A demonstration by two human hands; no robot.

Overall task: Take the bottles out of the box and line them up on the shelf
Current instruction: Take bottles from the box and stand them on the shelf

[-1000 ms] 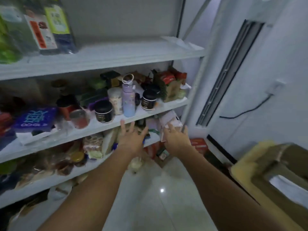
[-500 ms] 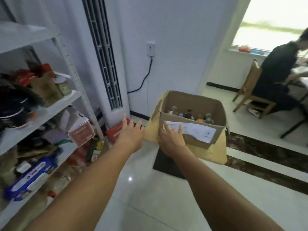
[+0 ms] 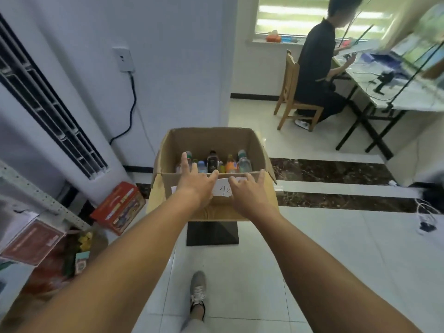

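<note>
Bottles [image 3: 216,163] stand upright in a row along the near side of the open cardboard box [image 3: 209,140], caps up. A dark one is in the middle, an orange one and a clear one are to its right, and smaller ones with blue caps are to its left.

The left hand [image 3: 195,186] hovers at the box's near rim with its fingers [image 3: 185,162] straight and spread wide, holding nothing. The longest finger crosses in front of the leftmost bottles, but whether it touches them cannot be told. The right hand [image 3: 249,192] is just beside it, also empty. Its fingers [image 3: 262,176] are spread and slightly bent, with the tips level with the top edge of the near wall, below and in front of the clear bottle. A white paper label [image 3: 224,191] on that wall shows between the two hands.

The box rests on a dark stand [image 3: 212,233] on the pale tiled floor [image 3: 336,248]. To the left, well apart from the box, a corner of the shelf [image 3: 43,200] shows with its perforated post. A red carton [image 3: 119,207] lies on the floor between shelf and box. A tall white air conditioner [image 3: 48,104] stands behind, and a black cord [image 3: 131,102] runs up to a wall socket. In the far room a person [image 3: 317,63] sits on a wooden chair [image 3: 292,92] at a table [image 3: 408,99]. A grey shoe [image 3: 198,292] shows at the bottom.
</note>
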